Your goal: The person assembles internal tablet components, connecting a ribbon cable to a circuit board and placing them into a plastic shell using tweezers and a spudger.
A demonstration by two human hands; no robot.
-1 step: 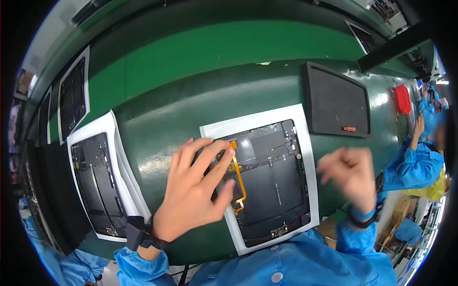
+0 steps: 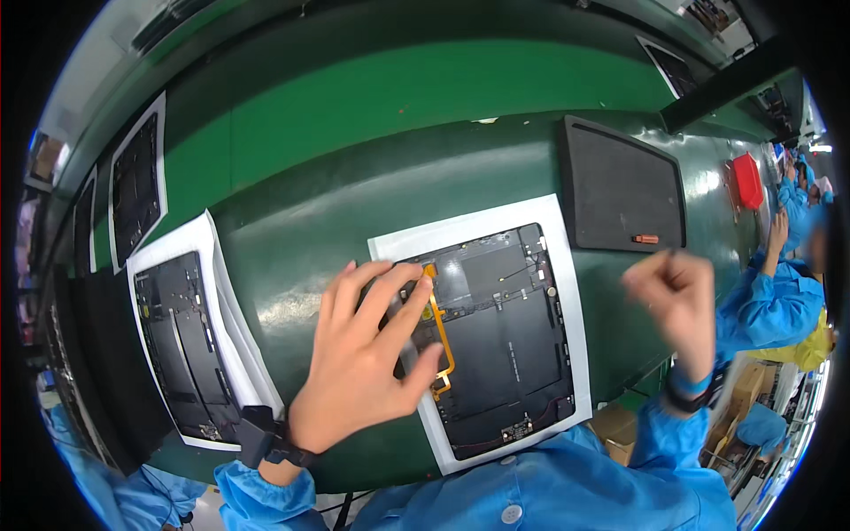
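Observation:
An opened tablet-like device (image 2: 496,363) with black internals lies on a white sheet (image 2: 574,354) in front of me. Along its left side runs an orange flex cable (image 2: 445,341). My left hand (image 2: 359,354) rests over that edge with fingers spread, its index fingertip touching the cable's upper end; the palm hides part of the device's left edge. To the right of the sheet, my right hand (image 2: 677,296) is raised above the bench, fingers curled together. Whether anything is between those fingers cannot be made out.
A black tray (image 2: 624,181) holding a small orange piece (image 2: 646,239) sits at the back right. On the left lies another opened device (image 2: 186,345) on white sheets, with more behind it. A red bin (image 2: 747,181) and co-workers in blue (image 2: 770,305) are at far right.
My right hand has moved to the right and farther from me, away from the device. My left hand stays at the orange flex cable.

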